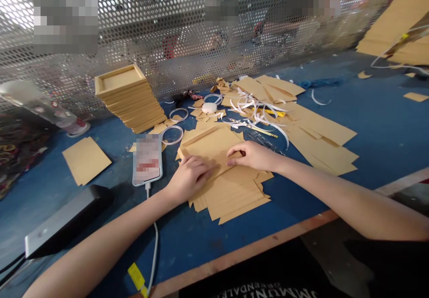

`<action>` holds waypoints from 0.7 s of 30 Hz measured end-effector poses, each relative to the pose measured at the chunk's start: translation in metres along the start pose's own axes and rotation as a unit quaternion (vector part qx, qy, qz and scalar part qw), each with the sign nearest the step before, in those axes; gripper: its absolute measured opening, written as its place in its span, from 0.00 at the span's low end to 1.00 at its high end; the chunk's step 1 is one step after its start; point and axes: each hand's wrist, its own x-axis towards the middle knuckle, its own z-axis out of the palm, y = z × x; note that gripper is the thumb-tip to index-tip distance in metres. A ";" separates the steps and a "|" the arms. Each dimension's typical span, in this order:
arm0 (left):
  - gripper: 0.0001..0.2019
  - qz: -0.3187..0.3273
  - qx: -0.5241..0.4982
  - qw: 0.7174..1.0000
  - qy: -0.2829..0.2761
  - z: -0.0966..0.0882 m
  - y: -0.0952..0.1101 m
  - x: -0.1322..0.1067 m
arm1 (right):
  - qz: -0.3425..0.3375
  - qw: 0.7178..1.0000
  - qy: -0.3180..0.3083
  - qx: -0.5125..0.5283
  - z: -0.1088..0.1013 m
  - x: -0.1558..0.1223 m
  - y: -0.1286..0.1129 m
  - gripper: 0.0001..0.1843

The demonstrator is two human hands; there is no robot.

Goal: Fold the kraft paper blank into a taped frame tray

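forearms [110, 240], card [216, 144], raised edge [200, 140] rightward-away

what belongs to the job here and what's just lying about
Apparently the job:
part-folded tan paper sheet, at left hand and right hand
flat tan paper sheets beneath
stacked rectangular tan trays

Probably just lying about:
pale-cased phone
white cable
clear plastic bottle

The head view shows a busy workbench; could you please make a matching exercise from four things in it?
Things:
1. smartphone
2. left hand
3. stack of cardboard trays
4. tabletop

Places, colours or states:
A. blue
B. in front of the perforated metal panel
C. plugged into a white cable
D. touching the part-folded cardboard

Pairs: 1-C, 2-D, 3-B, 4-A
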 end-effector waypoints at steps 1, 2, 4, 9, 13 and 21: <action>0.15 0.003 0.006 1.000 -0.005 0.000 0.000 0.000 | 0.000 1.000 0.000 -0.002 0.000 0.000 0.000 0.16; 0.14 0.008 0.010 1.000 -0.009 -0.001 0.000 0.000 | -0.002 1.000 0.002 -0.004 0.000 0.000 0.000 0.16; 0.14 0.017 0.021 1.000 -0.016 -0.001 0.000 0.000 | -0.010 1.000 0.004 -0.005 0.000 0.000 0.000 0.15; 0.16 0.051 0.059 0.997 -0.020 -0.002 0.001 -0.001 | -0.025 1.000 0.003 -0.006 0.000 0.000 0.001 0.14; 0.17 0.091 0.091 0.992 -0.019 0.000 0.000 -0.002 | -0.028 1.000 -0.004 -0.010 0.000 0.001 0.001 0.14; 0.17 0.124 0.140 0.982 0.005 0.002 0.001 -0.003 | -0.011 1.000 -0.020 -0.002 -0.010 -0.001 0.002 0.16</action>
